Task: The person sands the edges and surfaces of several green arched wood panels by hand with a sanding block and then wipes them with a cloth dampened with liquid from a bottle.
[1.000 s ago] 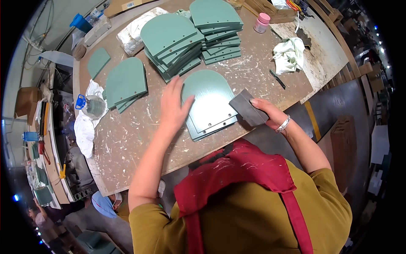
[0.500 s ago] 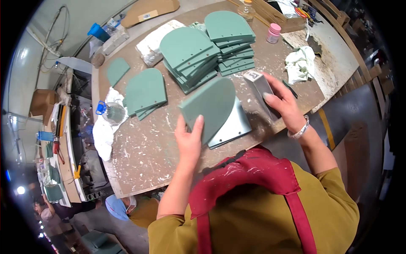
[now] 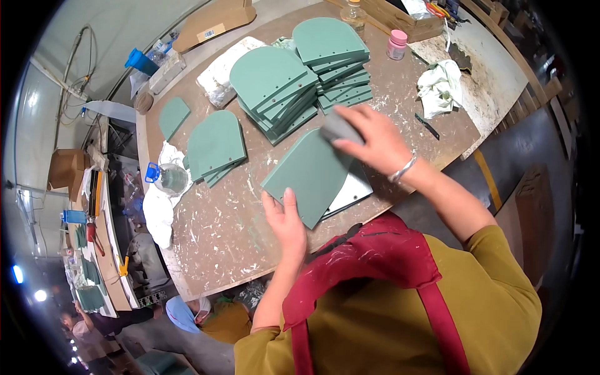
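Note:
My left hand (image 3: pixel 286 220) grips the near edge of a green arch-shaped panel (image 3: pixel 306 173) and holds it tilted up off the worktable (image 3: pixel 219 237). My right hand (image 3: pixel 374 139) presses a grey sanding block (image 3: pixel 339 127) against the panel's upper right edge. Under the raised panel lies another panel with a pale face (image 3: pixel 350 194). Two tall stacks of the same green panels (image 3: pixel 275 84) (image 3: pixel 331 53) stand just beyond my hands.
A smaller pile of green panels (image 3: pixel 215 147) and a single one (image 3: pixel 172 115) lie to the left. A cup with a blue handle (image 3: pixel 167 178) sits on white cloth. A pink-capped jar (image 3: pixel 396 45), a white rag (image 3: pixel 440 87) and a cardboard box (image 3: pixel 212 22) are at the far side.
The top green panel has been lifted and tilted up by my left hand. My right hand has carried the grey block from the panel's right side up to its upper edge.

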`<state>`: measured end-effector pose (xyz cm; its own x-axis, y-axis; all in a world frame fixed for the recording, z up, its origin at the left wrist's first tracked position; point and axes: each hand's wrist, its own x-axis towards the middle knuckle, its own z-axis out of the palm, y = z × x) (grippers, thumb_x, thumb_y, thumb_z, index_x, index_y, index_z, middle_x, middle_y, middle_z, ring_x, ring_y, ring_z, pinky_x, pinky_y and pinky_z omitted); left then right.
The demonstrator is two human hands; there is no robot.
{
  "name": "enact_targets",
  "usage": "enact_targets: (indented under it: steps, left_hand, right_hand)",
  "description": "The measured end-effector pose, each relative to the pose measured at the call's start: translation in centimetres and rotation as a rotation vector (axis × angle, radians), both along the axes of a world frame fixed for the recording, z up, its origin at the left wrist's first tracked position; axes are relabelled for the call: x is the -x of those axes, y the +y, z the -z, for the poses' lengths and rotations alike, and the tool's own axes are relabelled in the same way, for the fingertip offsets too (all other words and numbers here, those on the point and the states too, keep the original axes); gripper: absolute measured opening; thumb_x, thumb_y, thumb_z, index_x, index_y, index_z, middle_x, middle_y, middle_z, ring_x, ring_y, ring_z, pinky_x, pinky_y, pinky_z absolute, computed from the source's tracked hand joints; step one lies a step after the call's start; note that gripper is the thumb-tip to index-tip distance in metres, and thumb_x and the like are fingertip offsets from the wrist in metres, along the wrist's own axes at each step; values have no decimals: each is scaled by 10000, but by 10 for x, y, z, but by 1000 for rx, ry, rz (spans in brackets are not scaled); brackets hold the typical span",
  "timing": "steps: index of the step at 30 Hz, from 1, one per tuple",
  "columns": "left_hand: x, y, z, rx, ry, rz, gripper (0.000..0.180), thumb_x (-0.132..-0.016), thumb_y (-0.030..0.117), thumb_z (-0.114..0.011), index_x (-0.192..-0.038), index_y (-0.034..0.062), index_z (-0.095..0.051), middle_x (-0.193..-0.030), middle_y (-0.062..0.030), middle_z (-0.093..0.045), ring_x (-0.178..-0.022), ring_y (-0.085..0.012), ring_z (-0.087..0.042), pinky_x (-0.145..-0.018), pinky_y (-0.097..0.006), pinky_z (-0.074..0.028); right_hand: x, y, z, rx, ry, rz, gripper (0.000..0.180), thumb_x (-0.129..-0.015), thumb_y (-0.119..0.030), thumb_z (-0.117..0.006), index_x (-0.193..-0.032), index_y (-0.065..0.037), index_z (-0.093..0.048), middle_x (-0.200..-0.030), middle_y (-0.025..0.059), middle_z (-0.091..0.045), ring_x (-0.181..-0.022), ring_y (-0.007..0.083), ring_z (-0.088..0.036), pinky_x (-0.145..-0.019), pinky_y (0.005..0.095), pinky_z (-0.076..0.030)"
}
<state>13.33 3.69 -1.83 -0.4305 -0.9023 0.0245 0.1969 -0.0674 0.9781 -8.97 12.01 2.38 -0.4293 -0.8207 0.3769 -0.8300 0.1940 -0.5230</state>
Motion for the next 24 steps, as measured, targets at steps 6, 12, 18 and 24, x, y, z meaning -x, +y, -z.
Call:
enact_targets:
  steps: [6,12,18,24]
  left_hand:
    - [1,7,-9,53,-3,34,349,-1000,50,-518,-1325,-33,-424,-1285,-137,-531,-1192,-197,-500,-1044,-332,-369]
    - [3,-8,-7,-97,90,7,402,-962,-11,-527,-1346,-18,-407,-1308,-140,-508,-1215,-198,-481,-1048,-346,-371]
    - [-12,-42,-7,-146,-119,175,452,-916,78,-650,-1321,17,-460,-1215,-102,-585,-1093,-195,-580,-959,-338,-465]
    - [-18,-113,-37,-268,-533,677,415,-902,226,-704,-1237,8,-590,-1000,-41,-680,-885,-99,-627,-772,-270,-510]
  right_hand:
    - [-53,-29,-18,146,235,-96,642,-797,-457,-702,-1360,-193,-540,-1243,158,-562,-1126,333,-568,-941,438,-439]
    - [9,5,61,51,-884,77,634,-900,-408,-648,-1364,2,-511,-1268,186,-601,-1142,270,-589,-992,362,-447]
    - [-6,-1,56,146,-1352,72,624,-933,-390,-640,-1396,-9,-469,-1207,147,-603,-1096,185,-568,-950,292,-446]
    - [-7,-8,67,80,-996,-51,668,-902,-440,-665,-1386,-18,-482,-1226,194,-600,-1143,264,-576,-995,344,-440]
